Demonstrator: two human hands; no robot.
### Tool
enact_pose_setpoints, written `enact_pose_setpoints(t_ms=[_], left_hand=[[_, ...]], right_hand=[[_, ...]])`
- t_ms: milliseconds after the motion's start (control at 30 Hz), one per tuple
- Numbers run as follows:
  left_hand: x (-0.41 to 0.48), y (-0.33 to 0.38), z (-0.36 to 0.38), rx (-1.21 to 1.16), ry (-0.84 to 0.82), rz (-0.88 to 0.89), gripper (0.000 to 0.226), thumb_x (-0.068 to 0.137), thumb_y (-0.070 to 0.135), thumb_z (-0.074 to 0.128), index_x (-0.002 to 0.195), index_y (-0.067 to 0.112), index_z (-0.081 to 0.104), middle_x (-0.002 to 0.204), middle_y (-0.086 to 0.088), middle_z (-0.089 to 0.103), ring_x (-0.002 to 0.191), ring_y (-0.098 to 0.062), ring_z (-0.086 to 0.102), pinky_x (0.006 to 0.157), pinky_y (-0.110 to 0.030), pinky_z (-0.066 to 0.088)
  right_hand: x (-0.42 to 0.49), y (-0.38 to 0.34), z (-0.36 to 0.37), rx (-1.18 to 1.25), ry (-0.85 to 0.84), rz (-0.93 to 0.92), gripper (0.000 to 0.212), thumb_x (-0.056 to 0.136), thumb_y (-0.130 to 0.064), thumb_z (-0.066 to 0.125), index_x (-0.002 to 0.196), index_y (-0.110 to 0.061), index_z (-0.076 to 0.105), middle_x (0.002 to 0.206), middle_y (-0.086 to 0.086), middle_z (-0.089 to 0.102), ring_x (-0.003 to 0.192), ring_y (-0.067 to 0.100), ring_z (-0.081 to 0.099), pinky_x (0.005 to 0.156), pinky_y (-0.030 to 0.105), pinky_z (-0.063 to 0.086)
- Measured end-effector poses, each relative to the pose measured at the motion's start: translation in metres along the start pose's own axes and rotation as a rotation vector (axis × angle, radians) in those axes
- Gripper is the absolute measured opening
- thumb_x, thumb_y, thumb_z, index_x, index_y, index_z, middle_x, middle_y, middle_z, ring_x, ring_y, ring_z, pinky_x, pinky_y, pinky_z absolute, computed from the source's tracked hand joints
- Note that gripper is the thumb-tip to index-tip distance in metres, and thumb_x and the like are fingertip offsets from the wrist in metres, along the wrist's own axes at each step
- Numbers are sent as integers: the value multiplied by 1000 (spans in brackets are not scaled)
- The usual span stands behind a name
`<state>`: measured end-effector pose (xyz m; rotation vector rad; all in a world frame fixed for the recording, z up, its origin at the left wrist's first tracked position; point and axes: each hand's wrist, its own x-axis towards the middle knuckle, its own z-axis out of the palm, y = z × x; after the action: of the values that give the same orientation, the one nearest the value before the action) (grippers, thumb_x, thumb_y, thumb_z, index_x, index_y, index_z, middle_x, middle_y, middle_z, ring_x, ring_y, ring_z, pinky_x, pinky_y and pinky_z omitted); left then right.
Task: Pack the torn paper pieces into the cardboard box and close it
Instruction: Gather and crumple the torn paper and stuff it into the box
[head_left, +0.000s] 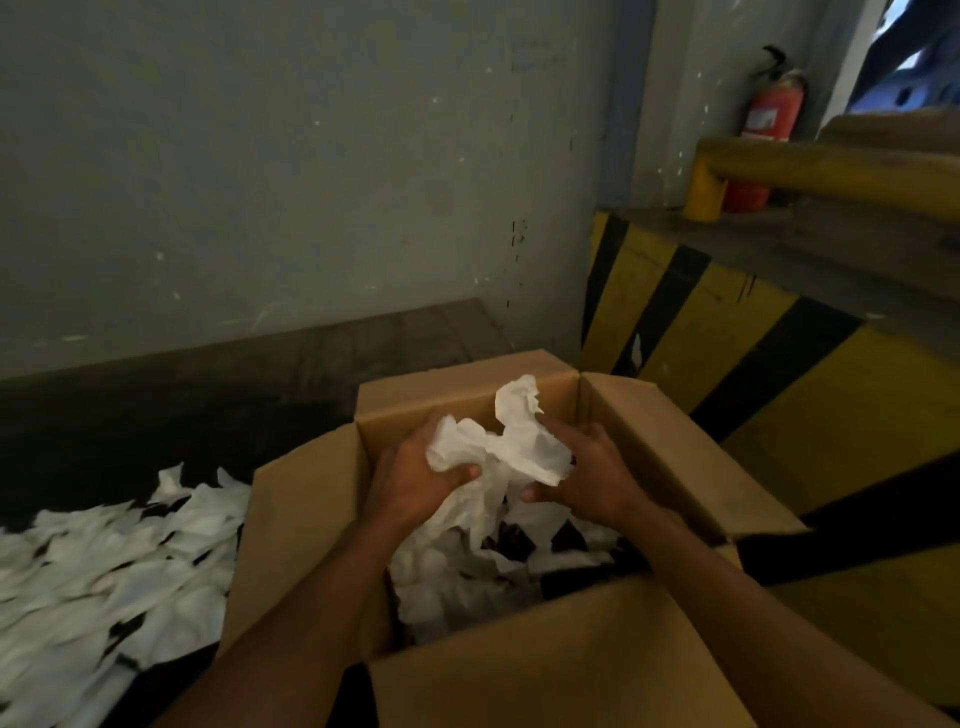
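Note:
An open brown cardboard box (306, 525) stands on the dark floor in front of me, all its flaps spread outward. Torn white paper pieces (467, 577) lie inside it. Above the box opening, a crumpled bunch of white paper (511, 441) is gripped from both sides: my left hand (410, 480) holds its left end and my right hand (587, 475) holds its right end. A loose pile of torn paper (104, 571) covers the floor left of the box.
A grey wall (285, 182) rises just behind the box. A yellow and black striped kerb (753, 374) runs close along the right side. On it sit a yellow rail (831, 171) and a red fire extinguisher (769, 130).

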<state>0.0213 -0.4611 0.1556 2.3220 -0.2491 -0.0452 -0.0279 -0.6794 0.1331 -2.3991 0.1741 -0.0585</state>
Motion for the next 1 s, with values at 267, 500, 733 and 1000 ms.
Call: enact_pose_setpoints(t_ms=[267, 500, 733, 1000], left_hand=[[0, 0, 0, 29, 72, 12, 65, 85, 47, 64, 143, 29, 38, 145, 2, 44, 125, -20, 47, 97, -34, 39], [-10, -4, -25, 65, 220, 105, 59, 87, 43, 64, 140, 25, 45, 146, 0, 43, 130, -18, 42, 105, -35, 35], [-47, -55, -87, 112, 407, 66, 51, 89, 40, 61, 136, 22, 49, 140, 0, 48, 127, -15, 44, 103, -27, 29], [-154, -167, -180, 110, 587, -29, 46, 86, 31, 68, 127, 13, 60, 127, -5, 61, 119, -18, 54, 101, -26, 38]], right_hand=[[12, 0, -5, -120, -128, -58, 129, 44, -83, 68, 146, -50, -2, 160, 1, -7, 146, 35, 1, 116, 58, 16], [21, -38, -4, 28, 46, -131, 101, 66, -65, 72, 148, -38, 20, 160, -1, 9, 145, 27, 15, 112, 48, 25], [11, -129, 51, 175, 71, -287, 72, 79, -47, 72, 141, -30, 40, 149, 2, 36, 133, 23, 39, 103, 39, 39], [-46, -256, 169, 211, -126, -469, 65, 82, -43, 70, 139, -30, 42, 148, -1, 39, 134, 18, 37, 96, 25, 29]])
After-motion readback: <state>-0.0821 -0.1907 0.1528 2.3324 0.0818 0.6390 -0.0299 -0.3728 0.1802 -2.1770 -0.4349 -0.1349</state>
